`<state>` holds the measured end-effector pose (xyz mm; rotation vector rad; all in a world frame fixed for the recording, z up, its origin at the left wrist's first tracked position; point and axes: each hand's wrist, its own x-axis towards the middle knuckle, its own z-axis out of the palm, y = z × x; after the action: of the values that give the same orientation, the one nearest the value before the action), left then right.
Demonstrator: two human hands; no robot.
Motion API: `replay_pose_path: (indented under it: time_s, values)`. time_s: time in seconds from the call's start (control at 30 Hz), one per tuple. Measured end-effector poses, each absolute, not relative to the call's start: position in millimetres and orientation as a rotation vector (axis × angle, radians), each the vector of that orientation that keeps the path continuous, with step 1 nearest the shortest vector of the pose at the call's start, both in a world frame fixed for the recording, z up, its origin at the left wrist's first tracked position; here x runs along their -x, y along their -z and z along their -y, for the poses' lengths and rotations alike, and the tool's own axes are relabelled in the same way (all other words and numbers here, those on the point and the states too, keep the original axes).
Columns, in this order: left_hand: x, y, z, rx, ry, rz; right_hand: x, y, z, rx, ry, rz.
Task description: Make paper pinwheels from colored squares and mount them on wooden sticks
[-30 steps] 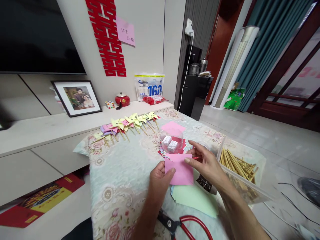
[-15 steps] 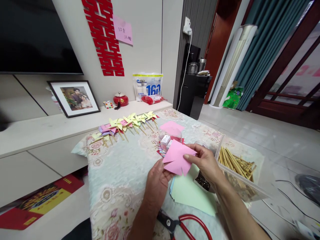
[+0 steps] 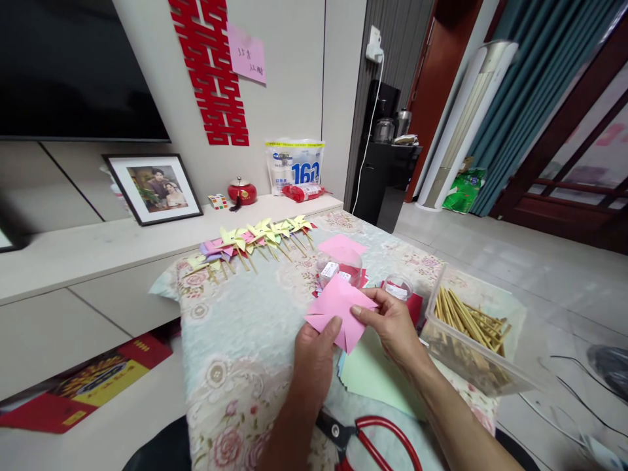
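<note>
A square of pink paper (image 3: 338, 306) with slits cut in from its corners is held up over the table. My left hand (image 3: 316, 353) pinches its lower left part, thumb on top. At the right corner, my right hand (image 3: 390, 320) grips the same sheet between thumb and fingers. Beneath my right wrist lies a stack of pale green paper (image 3: 375, 379). Scissors with red handles (image 3: 363, 438) rest near my left forearm. Behind the pink paper stands a clear round container (image 3: 350, 268) with a white label, beside more pink paper (image 3: 341, 245).
Several paper pinwheels on sticks (image 3: 262, 232) lie along the table's far left edge. On the right, a clear plastic box (image 3: 471, 356) holds wooden sticks (image 3: 466, 317). A second round tub (image 3: 398, 286) sits near red paper. A low white cabinet (image 3: 88, 255) borders the flowered tablecloth (image 3: 230, 347).
My left thumb has moved onto the top of the pink paper, and the sheet has turned and shifted slightly left. The dark object under my right hand no longer shows.
</note>
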<state>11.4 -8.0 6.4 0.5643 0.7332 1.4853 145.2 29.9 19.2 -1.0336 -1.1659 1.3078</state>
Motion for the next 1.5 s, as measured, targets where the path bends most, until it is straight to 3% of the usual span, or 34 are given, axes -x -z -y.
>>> replay_pose_path:
  time_s: [0.17, 0.33, 0.4, 0.7, 1.17, 1.27, 1.5]
  values:
    - [-10, -3, 6, -0.564, -1.495, -0.835, -147, -21, -28, 1.108, -1.140, 1.425]
    - [-10, -1, 6, -0.528, -1.495, -0.797, -150, -29, -25, 1.204, -0.469, 1.608]
    - [-10, 1, 5, -0.521, -1.495, -0.813, -152, -33, -24, 1.199, -0.348, 1.671]
    - [-8, 5, 3, -0.593, -1.445, -0.824, -165, -27, -36, 1.108, -1.288, 1.389]
    - [-6, -7, 8, -0.527, -1.360, -0.672, -163, -25, -34, 1.040, -1.529, 1.149]
    - [-6, -6, 7, -0.518, -1.403, -0.710, -165, -25, -35, 1.106, -1.364, 1.310]
    - [-3, 7, 1, -0.539, -1.538, -0.880, -163, -33, -29, 1.088, -0.552, 1.768]
